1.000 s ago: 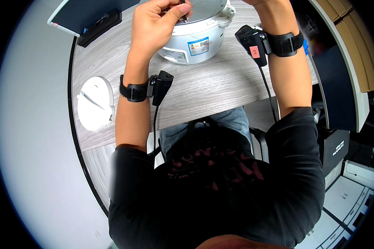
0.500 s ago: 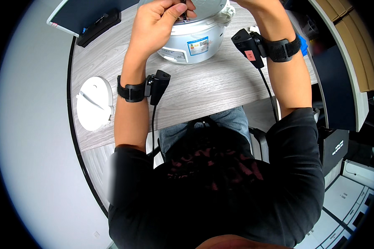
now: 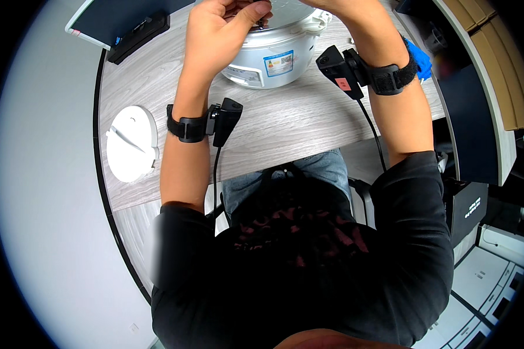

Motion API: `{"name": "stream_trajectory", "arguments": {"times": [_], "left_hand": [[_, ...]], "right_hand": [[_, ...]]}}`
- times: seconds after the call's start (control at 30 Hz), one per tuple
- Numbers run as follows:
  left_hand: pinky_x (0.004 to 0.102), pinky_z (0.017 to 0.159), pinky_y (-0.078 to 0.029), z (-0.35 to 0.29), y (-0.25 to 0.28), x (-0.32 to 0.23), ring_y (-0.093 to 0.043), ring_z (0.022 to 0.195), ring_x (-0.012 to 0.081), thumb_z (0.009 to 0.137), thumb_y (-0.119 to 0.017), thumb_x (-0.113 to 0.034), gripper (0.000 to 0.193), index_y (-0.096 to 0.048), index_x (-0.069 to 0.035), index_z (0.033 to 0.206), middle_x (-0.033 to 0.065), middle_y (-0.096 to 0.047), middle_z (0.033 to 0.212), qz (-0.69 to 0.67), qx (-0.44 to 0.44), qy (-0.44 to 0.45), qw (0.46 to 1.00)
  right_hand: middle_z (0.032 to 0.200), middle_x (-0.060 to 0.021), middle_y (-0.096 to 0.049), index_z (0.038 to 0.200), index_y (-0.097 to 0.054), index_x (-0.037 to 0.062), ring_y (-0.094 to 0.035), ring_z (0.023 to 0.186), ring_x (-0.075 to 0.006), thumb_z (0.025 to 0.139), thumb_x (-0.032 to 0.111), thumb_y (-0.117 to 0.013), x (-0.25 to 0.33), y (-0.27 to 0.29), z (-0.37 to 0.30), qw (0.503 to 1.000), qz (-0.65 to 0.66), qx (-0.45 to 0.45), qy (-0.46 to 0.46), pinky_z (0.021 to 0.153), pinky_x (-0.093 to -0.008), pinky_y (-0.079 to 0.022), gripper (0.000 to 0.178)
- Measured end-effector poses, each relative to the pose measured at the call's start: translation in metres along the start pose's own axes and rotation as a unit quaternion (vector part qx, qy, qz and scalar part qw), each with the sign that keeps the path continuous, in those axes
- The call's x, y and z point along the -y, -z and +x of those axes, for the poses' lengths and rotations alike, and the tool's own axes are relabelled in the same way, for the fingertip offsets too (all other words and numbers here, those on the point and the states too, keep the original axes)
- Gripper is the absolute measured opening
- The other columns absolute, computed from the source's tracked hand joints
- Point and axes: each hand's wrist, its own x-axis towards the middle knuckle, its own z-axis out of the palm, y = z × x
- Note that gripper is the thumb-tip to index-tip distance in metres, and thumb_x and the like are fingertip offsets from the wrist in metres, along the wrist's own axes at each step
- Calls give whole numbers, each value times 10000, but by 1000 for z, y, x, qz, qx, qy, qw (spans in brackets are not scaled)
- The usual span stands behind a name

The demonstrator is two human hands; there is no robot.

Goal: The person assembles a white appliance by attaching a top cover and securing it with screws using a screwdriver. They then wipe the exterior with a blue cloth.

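At the top edge stands a white rice cooker [image 3: 256,72] with a blue-bordered label on its front. Above its rim lies a grey metallic surface [image 3: 282,14], partly cut off by the frame. My left hand [image 3: 224,29] is over the cooker's left side, fingers curled and thumb pressed against them. A small dark thing shows below the fingertips, too small to name. My right hand [image 3: 332,4] reaches past the cooker's right side, near its white hinge [image 3: 318,23]; its fingers lie outside the frame. A round white lid [image 3: 135,160] with a raised bar lies on the desk at left.
The grey wood desk [image 3: 262,128] carries a monitor [image 3: 102,23] and a black box-shaped thing [image 3: 140,41] at far left. A blue crumpled thing [image 3: 420,61] is beyond my right wrist. Straps hold black devices with cables on both wrists. Cardboard boxes [image 3: 498,64] stand at right.
My right forearm has shifted slightly left and nearer to me. My left hand has moved a little right, its fingers still curled over the cooker. The lid at left lies as before.
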Motion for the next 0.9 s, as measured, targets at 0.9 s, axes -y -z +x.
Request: {"name": "stream_trajectory", "arguments": {"times": [0.9], "left_hand": [[235,755,-522,5,9,3,-701,892,112,1072,-570,-237,268,-731,-27,1114,50,-761,942,16,95,-10,995]], "right_hand": [[1101,-138,-737,1262,-628,-64,-706,1008,-182,959,76,-685,-35,14,5,940,307,143,-32,924,-308,-562,338]]}}
